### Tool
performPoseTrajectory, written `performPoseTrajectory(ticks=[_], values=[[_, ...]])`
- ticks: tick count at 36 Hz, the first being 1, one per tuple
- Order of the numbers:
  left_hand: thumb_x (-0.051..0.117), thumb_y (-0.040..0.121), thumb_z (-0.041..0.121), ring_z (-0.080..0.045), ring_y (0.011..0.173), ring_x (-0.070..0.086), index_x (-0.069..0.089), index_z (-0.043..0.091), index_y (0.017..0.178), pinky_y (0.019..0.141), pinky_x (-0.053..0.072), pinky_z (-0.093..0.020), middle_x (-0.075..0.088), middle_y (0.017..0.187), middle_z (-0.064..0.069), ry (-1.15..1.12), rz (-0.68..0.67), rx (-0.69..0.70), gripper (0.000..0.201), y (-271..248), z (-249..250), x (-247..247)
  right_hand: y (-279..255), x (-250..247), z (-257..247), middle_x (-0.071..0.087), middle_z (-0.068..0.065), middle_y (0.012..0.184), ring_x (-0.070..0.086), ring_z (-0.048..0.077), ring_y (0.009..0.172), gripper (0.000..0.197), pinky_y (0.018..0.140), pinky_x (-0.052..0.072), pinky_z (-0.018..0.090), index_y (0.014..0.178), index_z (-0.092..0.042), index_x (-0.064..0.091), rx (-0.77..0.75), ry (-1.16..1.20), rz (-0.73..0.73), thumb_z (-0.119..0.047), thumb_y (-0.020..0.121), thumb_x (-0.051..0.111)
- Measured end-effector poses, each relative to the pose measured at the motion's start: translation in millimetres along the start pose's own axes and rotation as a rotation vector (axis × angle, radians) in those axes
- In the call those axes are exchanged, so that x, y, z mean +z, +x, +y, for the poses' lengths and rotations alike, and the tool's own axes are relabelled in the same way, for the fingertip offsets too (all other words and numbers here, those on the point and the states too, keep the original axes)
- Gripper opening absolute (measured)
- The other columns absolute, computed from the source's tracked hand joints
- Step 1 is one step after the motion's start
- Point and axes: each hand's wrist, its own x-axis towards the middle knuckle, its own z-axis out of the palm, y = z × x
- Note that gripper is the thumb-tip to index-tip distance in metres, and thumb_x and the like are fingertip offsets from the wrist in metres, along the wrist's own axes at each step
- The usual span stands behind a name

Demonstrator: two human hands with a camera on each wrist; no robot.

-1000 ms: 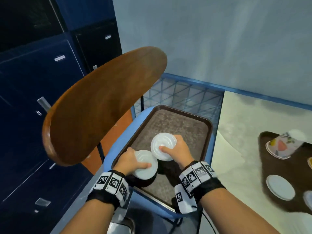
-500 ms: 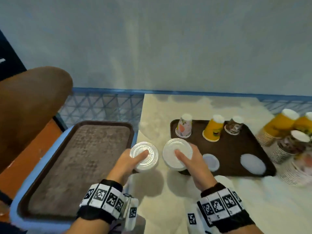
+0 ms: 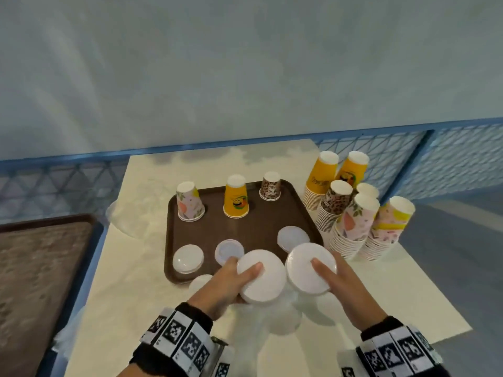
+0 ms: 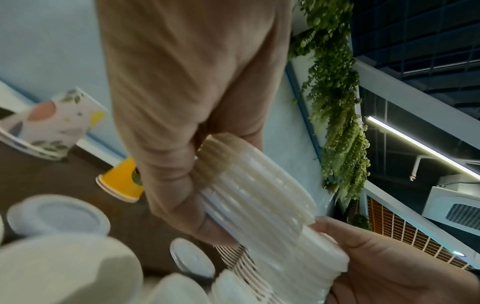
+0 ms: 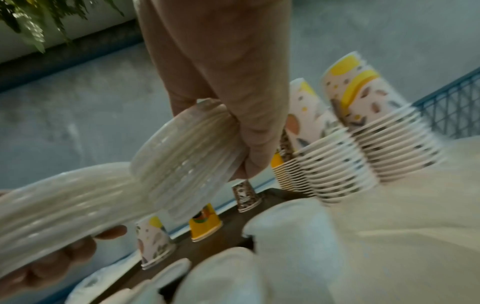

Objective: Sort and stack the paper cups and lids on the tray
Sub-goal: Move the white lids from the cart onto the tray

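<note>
Overhead, the left hand (image 3: 226,284) and right hand (image 3: 345,284) each show a grip closed round a white lid stack (image 3: 261,276), tops (image 3: 310,268) facing up, above the brown tray's (image 3: 245,224) near edge. Only the wrist views reveal the blurred ribbed stack sides (image 4: 259,195), tilted.

The head view looks down at the tray (image 3: 174,213) from above; both wrist views see it close, from low.

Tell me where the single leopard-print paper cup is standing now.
In the head view, the leopard-print paper cup stands upside down at the far right corner of the dark brown plastic tray, right of the single yellow paper cup.
</note>
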Motion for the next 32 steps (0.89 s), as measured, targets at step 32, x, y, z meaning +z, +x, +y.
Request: performPoseTrajectory(ticks=[32], values=[[0.046,0.097,0.035,-0.028,0.120,0.050,0.047,0.000,0.124,0.096,0.037,-0.031,0.054,0.128,-0.017,1.043,-0.045,0.006,0.044,24,-46,76,17,-44,84,0.058,0.013,0.123,0.051,0.021,0.105,0.038,0.092,0.040,0.031,0.125,-0.006,0.053,0.136,-0.350,-0.041,-0.014,0.089,0.059]])
